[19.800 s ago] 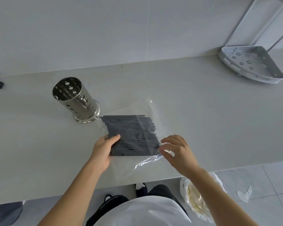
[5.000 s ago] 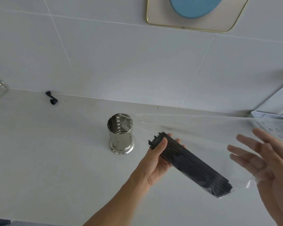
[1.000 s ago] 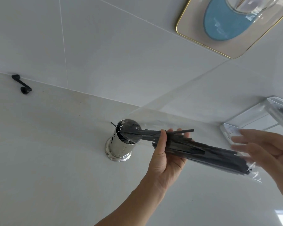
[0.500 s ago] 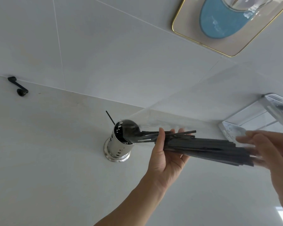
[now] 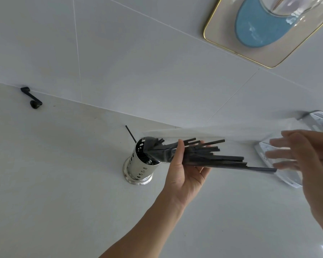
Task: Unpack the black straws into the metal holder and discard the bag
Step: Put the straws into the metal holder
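Observation:
A perforated metal holder [image 5: 138,171] stands on the pale counter [image 5: 54,183]. My left hand [image 5: 185,175] grips a bundle of black straws [image 5: 209,155] inside a clear plastic bag [image 5: 231,133], its mouth tipped into the holder's top. Several straws reach into the holder, and one thin straw [image 5: 130,134] sticks up from its far rim. My right hand [image 5: 309,161], fingers spread and blurred, is at the bag's far end just past the straw tips; whether it holds the bag is unclear.
A small black object [image 5: 33,98] lies where counter meets tiled wall. A white perforated corner rack [image 5: 280,164] sits at the right, partly behind the bag and my right hand. A gold-rimmed tray with a blue oval [image 5: 259,28] hangs on the wall.
The straws have slid further toward the holder, the bundle now fanned out. My right hand has opened and drawn back from the bag's end. A single straw stands up from the holder.

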